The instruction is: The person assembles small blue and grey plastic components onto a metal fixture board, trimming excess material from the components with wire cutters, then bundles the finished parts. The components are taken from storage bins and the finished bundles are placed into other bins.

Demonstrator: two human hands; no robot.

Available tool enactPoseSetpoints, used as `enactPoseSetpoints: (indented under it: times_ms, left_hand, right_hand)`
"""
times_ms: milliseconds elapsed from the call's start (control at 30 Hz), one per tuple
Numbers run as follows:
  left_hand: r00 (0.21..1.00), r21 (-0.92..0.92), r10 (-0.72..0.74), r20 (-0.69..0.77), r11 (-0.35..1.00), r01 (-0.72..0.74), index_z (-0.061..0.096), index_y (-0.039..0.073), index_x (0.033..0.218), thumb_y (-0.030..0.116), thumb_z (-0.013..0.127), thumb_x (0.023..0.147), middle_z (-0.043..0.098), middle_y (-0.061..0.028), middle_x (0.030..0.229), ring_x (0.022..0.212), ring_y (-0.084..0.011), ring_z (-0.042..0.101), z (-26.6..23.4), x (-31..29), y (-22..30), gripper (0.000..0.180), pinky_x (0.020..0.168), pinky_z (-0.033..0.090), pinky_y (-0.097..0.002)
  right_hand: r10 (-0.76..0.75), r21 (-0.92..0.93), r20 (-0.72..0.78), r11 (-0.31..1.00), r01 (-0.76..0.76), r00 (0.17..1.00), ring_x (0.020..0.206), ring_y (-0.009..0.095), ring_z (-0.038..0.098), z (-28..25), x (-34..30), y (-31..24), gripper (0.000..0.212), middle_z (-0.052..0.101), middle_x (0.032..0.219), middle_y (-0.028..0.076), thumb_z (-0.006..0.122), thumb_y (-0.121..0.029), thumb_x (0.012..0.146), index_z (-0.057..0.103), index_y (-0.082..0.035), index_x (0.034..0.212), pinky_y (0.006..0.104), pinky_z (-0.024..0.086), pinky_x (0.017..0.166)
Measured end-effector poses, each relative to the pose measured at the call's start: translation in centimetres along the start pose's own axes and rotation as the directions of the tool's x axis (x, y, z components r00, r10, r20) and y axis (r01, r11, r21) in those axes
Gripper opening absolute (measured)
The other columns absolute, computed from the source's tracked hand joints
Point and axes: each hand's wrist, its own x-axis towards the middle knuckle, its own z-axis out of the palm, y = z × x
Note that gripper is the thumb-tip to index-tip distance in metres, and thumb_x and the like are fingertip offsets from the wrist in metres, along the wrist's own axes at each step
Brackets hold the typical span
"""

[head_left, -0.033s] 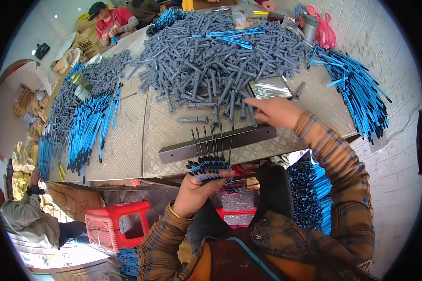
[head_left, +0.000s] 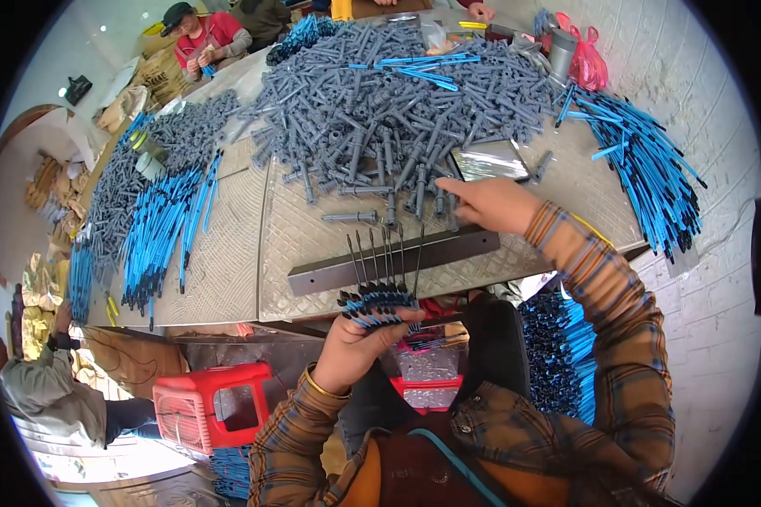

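Right of centre, the right hand (head_left: 497, 205) had edged left by the grey plugs (head_left: 389, 110), apparently mid-reach, its grip unclear. Below centre, the left hand (head_left: 357, 345) clasped blue-black rods (head_left: 375, 305).

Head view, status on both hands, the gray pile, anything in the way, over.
Left hand closed on blue rods. Right hand at near edge of gray pile, grip unclear. Metal bar lies between left hand and pile.

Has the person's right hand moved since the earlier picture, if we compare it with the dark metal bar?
Yes, slightly: the right hand has shifted to the left against the dark metal bar.
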Motion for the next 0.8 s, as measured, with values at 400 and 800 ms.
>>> enactPoseSetpoints:
  times_ms: [400, 800]
  left_hand:
    - [1.0, -0.151, -0.03, -0.009, 0.988, 0.029, 0.06, 0.0, 0.104, -0.002, 0.054, 0.083, 0.063, -0.0061, 0.102, 0.097, -0.0135, 0.057, 0.8, -0.2, 0.0, 0.022, 0.085, 0.044, -0.0271]
    - [0.999, -0.089, 0.051, 0.013, 0.995, -0.049, 0.059, 0.001, 0.108, 0.001, 0.052, 0.086, 0.062, -0.0023, 0.102, 0.095, -0.0089, 0.056, 0.7, 0.3, -1.0, 0.023, 0.083, 0.046, -0.0235]
  right_hand:
    - [-0.199, -0.184, -0.056, 0.965, 0.185, 0.978, 0.078, 0.034, 0.059, 4.1, 8.1, -0.5, 0.031, 0.061, 0.083, 0.014, 0.056, -0.025, 0.081, 0.051, -0.011, 0.108, 0.0441, 0.047, 0.065]
    - [0.103, -0.265, -0.088, 0.956, -0.123, 0.991, 0.075, 0.035, 0.058, -1.0, 3.3, 8.3, 0.014, 0.06, 0.08, 0.016, 0.053, -0.021, 0.08, 0.057, -0.007, 0.08, 0.044, 0.046, 0.065]
